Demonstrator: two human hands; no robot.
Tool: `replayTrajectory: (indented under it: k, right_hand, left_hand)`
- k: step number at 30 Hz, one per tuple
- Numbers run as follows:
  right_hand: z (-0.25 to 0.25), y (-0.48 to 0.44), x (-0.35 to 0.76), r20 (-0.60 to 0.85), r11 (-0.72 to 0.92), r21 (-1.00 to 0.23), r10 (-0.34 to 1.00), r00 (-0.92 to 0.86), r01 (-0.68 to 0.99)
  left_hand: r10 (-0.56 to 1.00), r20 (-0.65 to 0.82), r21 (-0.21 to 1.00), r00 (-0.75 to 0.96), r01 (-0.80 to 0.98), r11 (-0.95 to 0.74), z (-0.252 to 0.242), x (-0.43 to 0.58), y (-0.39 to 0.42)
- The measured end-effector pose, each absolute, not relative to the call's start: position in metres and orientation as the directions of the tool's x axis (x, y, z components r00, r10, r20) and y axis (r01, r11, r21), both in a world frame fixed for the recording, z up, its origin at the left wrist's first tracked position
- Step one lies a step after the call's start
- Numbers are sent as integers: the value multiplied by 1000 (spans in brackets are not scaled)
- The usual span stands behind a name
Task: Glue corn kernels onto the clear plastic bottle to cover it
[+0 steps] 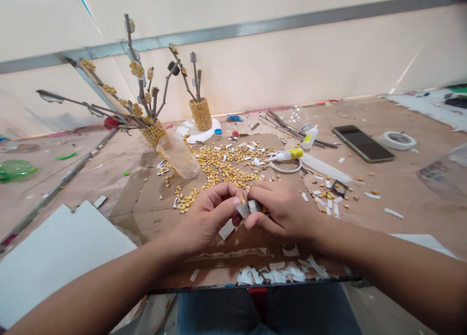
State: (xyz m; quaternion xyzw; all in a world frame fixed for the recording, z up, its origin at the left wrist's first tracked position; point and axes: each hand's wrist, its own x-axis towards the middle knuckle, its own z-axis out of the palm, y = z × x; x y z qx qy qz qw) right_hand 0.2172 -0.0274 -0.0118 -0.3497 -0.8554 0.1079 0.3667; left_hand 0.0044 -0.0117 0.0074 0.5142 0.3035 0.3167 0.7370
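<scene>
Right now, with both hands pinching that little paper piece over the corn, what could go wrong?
The paper piece, held only by the fingertips of the left hand and right hand, could slip. A forearm might sweep the paper scraps off the cardboard's near edge. Reaching forward could scatter the corn kernels or tip the glue bottle.

A small grey-white paper strip (243, 209), folded and slightly tilted, sits pinched just above the worktop (153, 213); a tiny orange kernel (264, 210) touches its right end, mostly hidden.
</scene>
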Motion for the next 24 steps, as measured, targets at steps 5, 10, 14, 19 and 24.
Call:
replayTrajectory:
  k: [5, 10, 14, 19, 24]
  right_hand:
    - [-11, -27, 217, 523, 728, -473, 686, -507, 497]
    - [-12, -27, 217, 511, 724, -474, 689, -514, 501]
    - [-13, -28, 217, 513, 729, -452, 684, -518, 514]
    - [-12, -33, 213, 556, 750, -421, 658, -508, 511]
    - [-11, -27, 216, 620, 664, -463, 716, -321, 587]
  left_hand:
    - [797, -132, 959, 590, -126, 252, 7, 5, -14]
    - [802, -105, 973, 588, -106, 206, 7, 5, -16]
    - [799, -42, 992, 600, -68, 104, 12, 3, -17]
    - [795, 8, 997, 607, -61, 37, 15, 0, -18]
    - [790, 42, 978, 611, -185, 92, 7, -4, -15]
